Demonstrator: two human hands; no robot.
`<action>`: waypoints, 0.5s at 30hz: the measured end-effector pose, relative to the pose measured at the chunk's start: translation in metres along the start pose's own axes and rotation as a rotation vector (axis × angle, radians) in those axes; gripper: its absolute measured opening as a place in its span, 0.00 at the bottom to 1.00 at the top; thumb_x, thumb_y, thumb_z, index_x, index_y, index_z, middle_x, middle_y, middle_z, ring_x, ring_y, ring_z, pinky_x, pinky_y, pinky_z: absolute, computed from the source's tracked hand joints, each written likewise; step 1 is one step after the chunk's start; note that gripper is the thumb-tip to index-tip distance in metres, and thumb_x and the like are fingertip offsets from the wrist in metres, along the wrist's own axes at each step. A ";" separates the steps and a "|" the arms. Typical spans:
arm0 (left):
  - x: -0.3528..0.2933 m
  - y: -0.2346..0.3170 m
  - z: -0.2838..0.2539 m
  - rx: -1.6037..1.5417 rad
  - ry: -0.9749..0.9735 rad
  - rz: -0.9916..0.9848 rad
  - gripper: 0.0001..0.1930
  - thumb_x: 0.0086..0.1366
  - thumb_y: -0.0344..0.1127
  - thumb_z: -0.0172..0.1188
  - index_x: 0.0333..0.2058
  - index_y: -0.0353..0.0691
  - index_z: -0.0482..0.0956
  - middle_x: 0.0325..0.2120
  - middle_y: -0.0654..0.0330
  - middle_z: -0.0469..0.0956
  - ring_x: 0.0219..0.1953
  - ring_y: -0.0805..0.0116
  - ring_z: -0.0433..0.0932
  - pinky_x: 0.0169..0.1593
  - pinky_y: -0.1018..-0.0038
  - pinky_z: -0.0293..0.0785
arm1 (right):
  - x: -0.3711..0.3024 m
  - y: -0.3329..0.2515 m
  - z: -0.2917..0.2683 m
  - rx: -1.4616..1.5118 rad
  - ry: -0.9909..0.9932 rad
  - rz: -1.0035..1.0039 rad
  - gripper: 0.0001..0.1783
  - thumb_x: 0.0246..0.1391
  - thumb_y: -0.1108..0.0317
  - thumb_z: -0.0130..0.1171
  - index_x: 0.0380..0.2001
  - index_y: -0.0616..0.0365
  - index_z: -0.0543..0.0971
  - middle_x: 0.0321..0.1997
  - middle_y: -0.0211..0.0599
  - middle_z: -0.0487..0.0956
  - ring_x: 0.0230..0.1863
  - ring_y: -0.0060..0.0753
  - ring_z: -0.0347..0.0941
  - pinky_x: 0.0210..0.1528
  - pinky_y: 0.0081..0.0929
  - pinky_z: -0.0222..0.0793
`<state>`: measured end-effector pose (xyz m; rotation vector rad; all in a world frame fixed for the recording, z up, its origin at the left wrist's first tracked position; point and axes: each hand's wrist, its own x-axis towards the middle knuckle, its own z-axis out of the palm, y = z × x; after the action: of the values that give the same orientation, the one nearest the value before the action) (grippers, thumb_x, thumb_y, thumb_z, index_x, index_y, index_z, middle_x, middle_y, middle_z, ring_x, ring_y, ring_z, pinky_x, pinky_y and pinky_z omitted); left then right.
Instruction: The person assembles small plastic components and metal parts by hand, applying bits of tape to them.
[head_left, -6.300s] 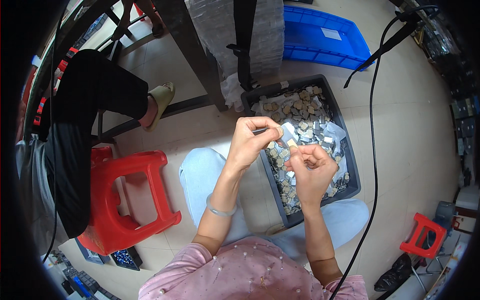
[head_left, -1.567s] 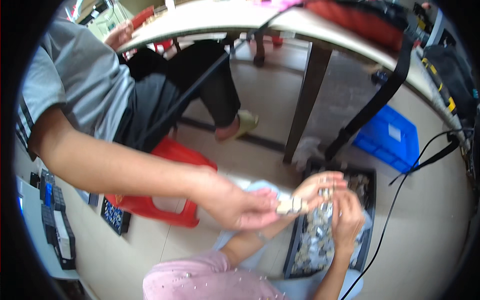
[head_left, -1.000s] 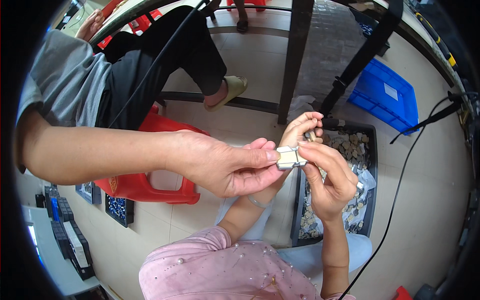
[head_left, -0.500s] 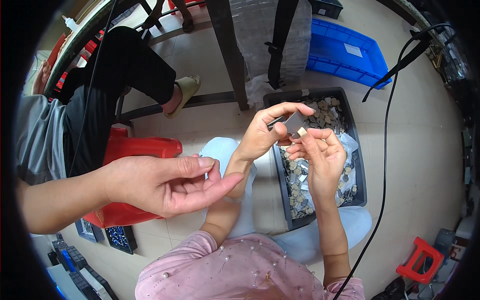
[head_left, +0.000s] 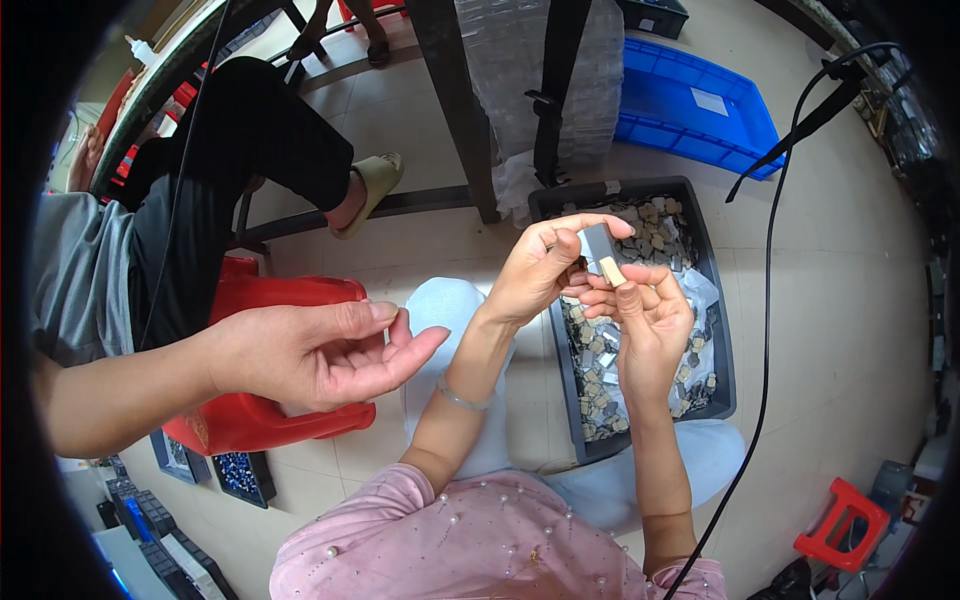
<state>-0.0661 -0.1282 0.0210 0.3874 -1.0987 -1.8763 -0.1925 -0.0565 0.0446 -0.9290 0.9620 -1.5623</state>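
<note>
My left hand (head_left: 528, 278) grips a flat grey rectangular block (head_left: 599, 242) between thumb and fingers. From the other side, my right hand (head_left: 655, 340) pinches a small beige piece (head_left: 612, 270) held against the block's lower end. Whether the two are joined, I cannot tell. Both hands are above a dark grey bin (head_left: 573, 400) on the floor. Inside it lie many small beige and grey pieces (head_left: 600, 415), with a crumpled whitish plastic sheet (head_left: 705, 290) among them. My forearms partly cover the bin's near side.
A co-worker's hand (head_left: 320, 350) reaches in from the left, fingers loosely curled, holding nothing visible. Beneath it stands a red stool (head_left: 280, 295). A blue crate (head_left: 690, 100) lies beyond the bin. A black cable (head_left: 770, 300) runs down at the right. A small tray of blue pieces (head_left: 240, 475) sits lower left.
The grey block has turned in my left hand, and more of the beige piece shows against it. The co-worker's hand has drawn a little to the left.
</note>
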 end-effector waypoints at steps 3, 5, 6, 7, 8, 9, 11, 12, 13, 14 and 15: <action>0.000 -0.001 -0.002 -0.009 -0.001 -0.009 0.40 0.54 0.65 0.52 0.47 0.28 0.70 0.27 0.60 0.77 0.28 0.78 0.78 0.33 0.83 0.78 | 0.002 0.002 0.001 0.004 0.006 0.003 0.10 0.58 0.71 0.52 0.36 0.68 0.67 0.32 0.57 0.79 0.31 0.36 0.79 0.32 0.24 0.76; 0.001 -0.003 -0.002 -0.058 0.032 -0.001 0.37 0.56 0.64 0.51 0.46 0.29 0.70 0.27 0.60 0.77 0.29 0.78 0.78 0.33 0.83 0.77 | 0.003 0.004 0.002 0.013 0.009 0.005 0.10 0.58 0.71 0.52 0.36 0.68 0.67 0.32 0.57 0.79 0.31 0.36 0.79 0.32 0.24 0.76; 0.001 -0.003 -0.002 -0.059 0.031 0.000 0.37 0.56 0.64 0.51 0.46 0.29 0.70 0.27 0.60 0.77 0.29 0.78 0.78 0.33 0.83 0.77 | 0.003 0.005 0.002 0.013 0.016 0.007 0.10 0.58 0.70 0.52 0.36 0.68 0.68 0.32 0.57 0.79 0.31 0.36 0.79 0.32 0.24 0.76; 0.001 -0.003 -0.002 -0.070 0.045 -0.008 0.36 0.57 0.63 0.50 0.45 0.29 0.71 0.27 0.60 0.77 0.29 0.78 0.77 0.33 0.83 0.77 | 0.004 0.006 0.002 0.014 0.024 0.009 0.10 0.58 0.70 0.52 0.36 0.68 0.68 0.32 0.56 0.79 0.30 0.36 0.79 0.32 0.24 0.76; 0.002 -0.003 -0.001 -0.081 0.059 -0.016 0.35 0.58 0.63 0.50 0.45 0.30 0.71 0.26 0.61 0.77 0.29 0.78 0.77 0.33 0.83 0.77 | 0.005 0.006 0.002 0.013 0.025 0.008 0.10 0.58 0.70 0.52 0.36 0.68 0.68 0.32 0.56 0.79 0.30 0.36 0.79 0.32 0.24 0.76; 0.001 -0.003 -0.002 -0.080 0.061 -0.015 0.35 0.58 0.63 0.50 0.45 0.30 0.71 0.26 0.61 0.77 0.29 0.78 0.77 0.33 0.83 0.77 | 0.005 0.006 0.002 0.011 0.024 0.011 0.10 0.58 0.70 0.52 0.36 0.68 0.68 0.32 0.56 0.79 0.30 0.36 0.79 0.32 0.24 0.76; 0.000 -0.002 -0.002 -0.095 0.098 -0.060 0.33 0.59 0.62 0.50 0.43 0.31 0.71 0.26 0.61 0.76 0.27 0.80 0.76 0.30 0.84 0.75 | 0.006 0.007 0.003 0.010 0.022 0.015 0.10 0.58 0.70 0.52 0.36 0.67 0.68 0.32 0.55 0.79 0.30 0.35 0.79 0.32 0.24 0.76; 0.000 -0.002 -0.002 -0.096 0.098 -0.060 0.33 0.59 0.62 0.50 0.43 0.31 0.71 0.26 0.61 0.76 0.27 0.80 0.76 0.30 0.84 0.75 | 0.006 0.007 0.004 0.013 0.032 0.019 0.10 0.58 0.70 0.52 0.36 0.67 0.68 0.32 0.55 0.79 0.30 0.35 0.79 0.31 0.23 0.76; 0.000 -0.001 -0.002 -0.096 0.104 -0.074 0.32 0.59 0.61 0.50 0.42 0.32 0.72 0.26 0.61 0.76 0.26 0.80 0.75 0.29 0.85 0.73 | 0.006 0.007 0.004 0.017 0.042 0.022 0.10 0.58 0.70 0.52 0.35 0.67 0.68 0.32 0.54 0.79 0.30 0.35 0.79 0.31 0.23 0.75; 0.000 -0.001 -0.002 -0.096 0.110 -0.087 0.31 0.60 0.61 0.50 0.42 0.32 0.72 0.26 0.61 0.76 0.25 0.81 0.74 0.27 0.86 0.71 | 0.006 0.007 0.003 0.015 0.043 0.023 0.10 0.58 0.70 0.52 0.35 0.67 0.68 0.32 0.54 0.79 0.30 0.35 0.79 0.31 0.23 0.75; -0.001 -0.001 -0.003 -0.096 0.111 -0.088 0.31 0.60 0.61 0.50 0.42 0.32 0.72 0.26 0.61 0.76 0.25 0.81 0.74 0.27 0.86 0.71 | 0.007 0.008 0.003 0.008 0.047 0.025 0.09 0.58 0.70 0.52 0.35 0.67 0.68 0.32 0.54 0.79 0.30 0.34 0.79 0.31 0.23 0.75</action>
<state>-0.0647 -0.1289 0.0186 0.4855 -0.9265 -1.9518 -0.1882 -0.0650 0.0395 -0.8748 0.9956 -1.5722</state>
